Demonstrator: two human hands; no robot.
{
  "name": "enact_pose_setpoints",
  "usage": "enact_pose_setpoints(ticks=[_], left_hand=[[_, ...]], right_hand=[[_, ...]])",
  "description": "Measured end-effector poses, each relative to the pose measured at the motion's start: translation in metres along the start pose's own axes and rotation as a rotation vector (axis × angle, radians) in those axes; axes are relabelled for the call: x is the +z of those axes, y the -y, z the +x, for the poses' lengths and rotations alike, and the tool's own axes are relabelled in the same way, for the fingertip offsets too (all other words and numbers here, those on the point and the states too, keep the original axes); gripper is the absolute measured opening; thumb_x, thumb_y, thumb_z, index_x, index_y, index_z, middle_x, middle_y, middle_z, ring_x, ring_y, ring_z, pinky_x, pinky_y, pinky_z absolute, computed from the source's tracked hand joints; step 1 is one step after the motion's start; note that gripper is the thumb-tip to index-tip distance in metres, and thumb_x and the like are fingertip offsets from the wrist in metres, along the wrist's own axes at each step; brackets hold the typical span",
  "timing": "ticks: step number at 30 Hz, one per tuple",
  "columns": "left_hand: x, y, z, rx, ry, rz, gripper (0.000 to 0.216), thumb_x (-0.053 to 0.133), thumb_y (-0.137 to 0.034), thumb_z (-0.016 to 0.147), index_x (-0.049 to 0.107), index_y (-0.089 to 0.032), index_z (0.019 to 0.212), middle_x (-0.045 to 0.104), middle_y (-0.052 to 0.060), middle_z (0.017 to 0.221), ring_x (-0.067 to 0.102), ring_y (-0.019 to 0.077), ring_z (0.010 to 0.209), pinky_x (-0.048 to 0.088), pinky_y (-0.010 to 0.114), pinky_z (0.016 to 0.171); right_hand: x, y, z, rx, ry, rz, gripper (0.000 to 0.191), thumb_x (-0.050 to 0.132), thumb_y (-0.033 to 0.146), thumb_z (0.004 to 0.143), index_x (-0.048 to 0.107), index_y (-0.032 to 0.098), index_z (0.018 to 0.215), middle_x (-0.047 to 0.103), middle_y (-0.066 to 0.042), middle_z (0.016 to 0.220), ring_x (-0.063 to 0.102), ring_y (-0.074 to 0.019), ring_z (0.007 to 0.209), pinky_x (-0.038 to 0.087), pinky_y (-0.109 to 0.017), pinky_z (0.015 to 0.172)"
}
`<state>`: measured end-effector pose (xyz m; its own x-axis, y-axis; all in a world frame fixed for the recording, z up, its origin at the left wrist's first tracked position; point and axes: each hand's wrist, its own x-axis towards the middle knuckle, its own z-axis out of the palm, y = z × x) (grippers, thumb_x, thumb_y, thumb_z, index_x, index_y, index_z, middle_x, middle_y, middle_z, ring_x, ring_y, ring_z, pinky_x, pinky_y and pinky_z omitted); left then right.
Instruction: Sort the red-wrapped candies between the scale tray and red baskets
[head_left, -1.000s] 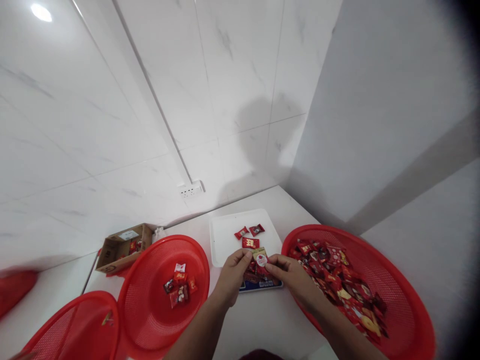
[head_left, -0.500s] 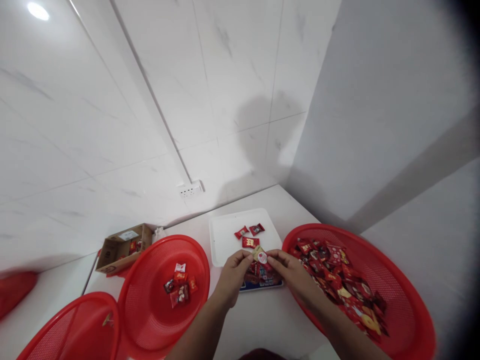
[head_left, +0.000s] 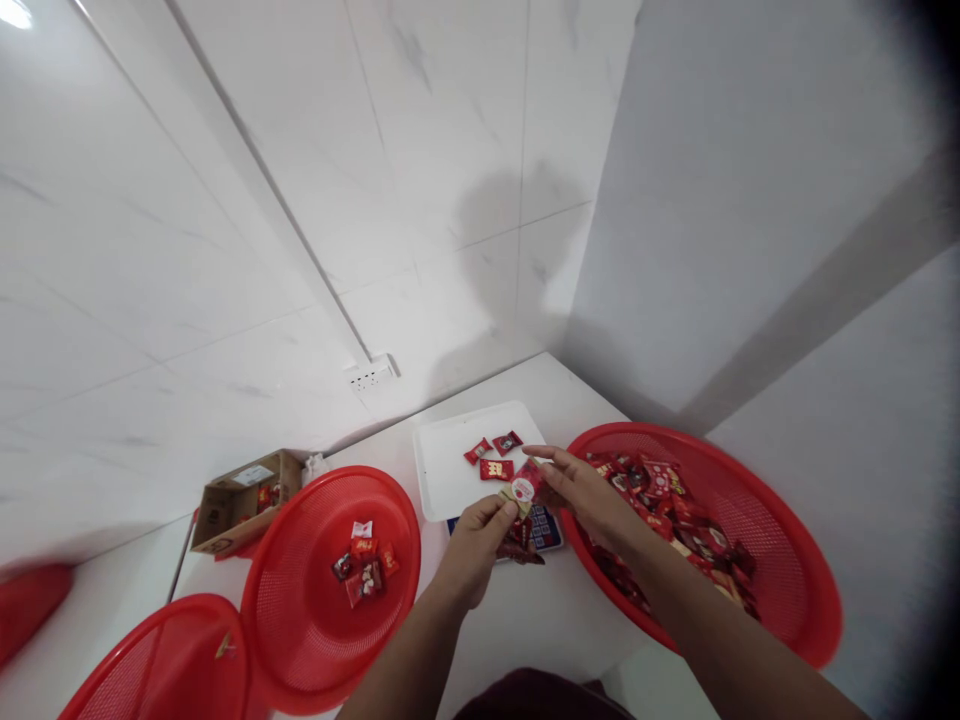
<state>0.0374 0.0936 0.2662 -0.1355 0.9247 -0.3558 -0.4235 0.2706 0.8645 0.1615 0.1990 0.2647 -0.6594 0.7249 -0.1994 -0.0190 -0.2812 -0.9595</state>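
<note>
My left hand (head_left: 478, 545) is closed, pinching a small gold-coloured candy packet (head_left: 516, 499) between thumb and fingers. Against it my right hand (head_left: 583, 492) holds a red candy packet with a round white label (head_left: 526, 484); its index finger is stretched out. The two packets overlap, so their edges are hard to tell apart. Both hands are above the front of a digital scale with a blue keypad (head_left: 551, 530). Dark red packets (head_left: 520, 551) show below the fingers, partly covered. Three red wrapped candies (head_left: 496, 469) lie on the white scale tray (head_left: 442, 470).
On the right, a large red basket (head_left: 814, 580) holds many wrapped candies. Left of the scale, another red basket (head_left: 281, 610) contains several candies, with a third red basket (head_left: 150, 650) beside it. A cardboard box (head_left: 240, 495) stands behind, near the wall socket (head_left: 371, 374).
My right hand has moved up, and the red packet with the round label now shows over the gold one. The view has shifted slightly. The tray candies have stayed put.
</note>
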Motion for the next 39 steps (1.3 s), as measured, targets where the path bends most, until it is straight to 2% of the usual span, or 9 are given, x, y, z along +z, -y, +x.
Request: enact_pose_setpoints(ticks=[3, 7, 14, 26, 33, 37, 39], left_hand=[[0.006, 0.001, -0.001, 0.009, -0.014, 0.015, 0.028, 0.061, -0.041, 0.072, 0.061, -0.013, 0.078, 0.058, -0.001, 0.063, 0.054, 0.0091, 0.051, 0.048, 0.024, 0.052], [0.009, 0.002, -0.003, -0.016, 0.014, 0.082, 0.027, 0.063, -0.039, 0.071, 0.062, -0.012, 0.074, 0.057, -0.001, 0.061, 0.055, 0.0107, 0.052, 0.051, 0.029, 0.058], [0.010, 0.006, -0.002, -0.036, 0.052, 0.081, 0.025, 0.064, -0.037, 0.070, 0.061, -0.012, 0.070, 0.057, -0.001, 0.057, 0.056, 0.0108, 0.052, 0.052, 0.030, 0.059], [0.010, 0.007, -0.003, -0.064, 0.027, 0.115, 0.029, 0.065, -0.040, 0.067, 0.058, -0.012, 0.065, 0.057, -0.001, 0.054, 0.057, 0.0105, 0.049, 0.050, 0.027, 0.055], [0.012, 0.005, -0.004, -0.086, 0.025, 0.126, 0.032, 0.066, -0.044, 0.064, 0.058, -0.013, 0.066, 0.057, 0.000, 0.054, 0.056, 0.0119, 0.050, 0.049, 0.030, 0.058], [0.010, 0.009, -0.002, -0.088, -0.002, 0.108, 0.031, 0.065, -0.043, 0.064, 0.058, -0.013, 0.072, 0.056, -0.001, 0.057, 0.056, 0.0123, 0.051, 0.048, 0.030, 0.057], [0.004, 0.015, 0.000, -0.104, -0.054, 0.057, 0.029, 0.064, -0.038, 0.065, 0.058, -0.014, 0.080, 0.056, -0.001, 0.062, 0.057, 0.0118, 0.051, 0.046, 0.028, 0.056]], right_hand=[[0.004, -0.007, -0.003, 0.070, 0.037, 0.198, 0.039, 0.068, 0.044, 0.065, 0.059, 0.018, 0.093, 0.064, -0.001, 0.076, 0.058, -0.0136, 0.069, 0.045, -0.027, 0.067], [0.006, -0.007, -0.005, 0.120, 0.001, 0.227, 0.031, 0.073, 0.038, 0.060, 0.062, 0.016, 0.078, 0.065, 0.000, 0.070, 0.057, -0.0125, 0.064, 0.044, -0.027, 0.065], [0.003, -0.007, -0.005, 0.137, -0.027, 0.129, 0.029, 0.072, 0.035, 0.059, 0.063, 0.015, 0.078, 0.065, 0.000, 0.067, 0.057, -0.0132, 0.063, 0.043, -0.027, 0.063], [0.006, -0.006, -0.004, 0.144, -0.023, 0.014, 0.024, 0.068, 0.035, 0.062, 0.061, 0.015, 0.073, 0.062, 0.001, 0.064, 0.053, -0.0112, 0.058, 0.041, -0.026, 0.060], [0.007, -0.005, -0.005, 0.126, -0.023, -0.013, 0.021, 0.066, 0.033, 0.062, 0.060, 0.015, 0.071, 0.057, 0.004, 0.059, 0.048, -0.0091, 0.053, 0.037, -0.024, 0.054], [0.002, -0.018, 0.001, 0.107, -0.045, -0.037, 0.021, 0.063, 0.036, 0.065, 0.059, 0.016, 0.073, 0.058, 0.003, 0.061, 0.049, -0.0109, 0.056, 0.038, -0.026, 0.057], [-0.005, -0.033, 0.010, 0.076, -0.083, -0.140, 0.020, 0.060, 0.036, 0.067, 0.058, 0.017, 0.073, 0.059, 0.003, 0.063, 0.051, -0.0123, 0.058, 0.039, -0.026, 0.058]])
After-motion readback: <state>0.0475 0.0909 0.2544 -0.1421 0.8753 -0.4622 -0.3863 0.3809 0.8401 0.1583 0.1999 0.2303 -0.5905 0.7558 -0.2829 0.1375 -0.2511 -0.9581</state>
